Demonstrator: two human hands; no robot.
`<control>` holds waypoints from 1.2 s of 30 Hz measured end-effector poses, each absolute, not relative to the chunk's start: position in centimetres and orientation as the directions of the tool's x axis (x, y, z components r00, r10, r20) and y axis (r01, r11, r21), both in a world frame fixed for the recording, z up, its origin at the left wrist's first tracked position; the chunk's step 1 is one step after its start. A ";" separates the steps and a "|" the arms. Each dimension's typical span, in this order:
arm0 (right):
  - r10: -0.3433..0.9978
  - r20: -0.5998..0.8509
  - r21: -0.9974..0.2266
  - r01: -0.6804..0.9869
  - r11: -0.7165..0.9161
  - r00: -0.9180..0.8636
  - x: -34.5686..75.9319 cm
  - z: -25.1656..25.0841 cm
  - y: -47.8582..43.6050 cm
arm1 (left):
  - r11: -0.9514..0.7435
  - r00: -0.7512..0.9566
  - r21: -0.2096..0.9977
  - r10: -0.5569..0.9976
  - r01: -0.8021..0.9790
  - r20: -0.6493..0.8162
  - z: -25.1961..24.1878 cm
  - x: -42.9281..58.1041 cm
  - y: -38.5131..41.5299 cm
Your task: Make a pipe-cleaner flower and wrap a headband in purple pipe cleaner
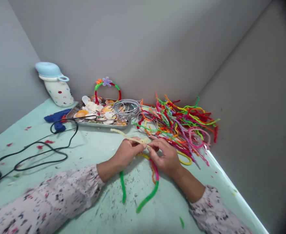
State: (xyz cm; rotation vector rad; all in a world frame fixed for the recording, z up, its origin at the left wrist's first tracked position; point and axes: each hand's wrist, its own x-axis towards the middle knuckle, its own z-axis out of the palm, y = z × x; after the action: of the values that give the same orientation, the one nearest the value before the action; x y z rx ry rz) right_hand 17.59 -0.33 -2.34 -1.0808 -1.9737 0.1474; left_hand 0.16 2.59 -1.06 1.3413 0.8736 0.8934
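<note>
Both hands meet over the middle of the table, pinching a pale yellow pipe cleaner [120, 132]. My left hand [127, 152] is closed on it; its free end sticks out to the upper left, and a small bent clump shows between the fingertips. My right hand [166, 157] is closed at the same spot, thumb and forefinger together near the clump. Below the hands hangs a curved band of wrapped pipe cleaners [148, 196] in green, pink and yellow. Its upper part is partly hidden behind the hands. A thin orange piece shows beside the pink part.
A metal tray [101, 124] of shells stands at the back, with a flowered pipe-cleaner hoop [107, 82] and coiled grey wire [127, 107]. Loose pipe cleaners [177, 120] pile up at right. A blue glue gun [57, 118], black cord [66, 148] and white bottle [58, 91] are at left.
</note>
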 end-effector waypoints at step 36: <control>0.817 0.536 -0.588 0.602 0.541 -0.212 17.9 -1.5 -0.5 | -0.056 0.378 0.990 0.926 0.128 0.003 -0.9 0.1 3.0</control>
State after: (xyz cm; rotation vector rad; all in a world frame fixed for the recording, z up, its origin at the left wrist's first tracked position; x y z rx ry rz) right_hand 17.87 -0.45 -1.51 -1.1555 -1.9202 0.3172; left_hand 0.10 2.97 -0.94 1.4884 0.9968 0.8705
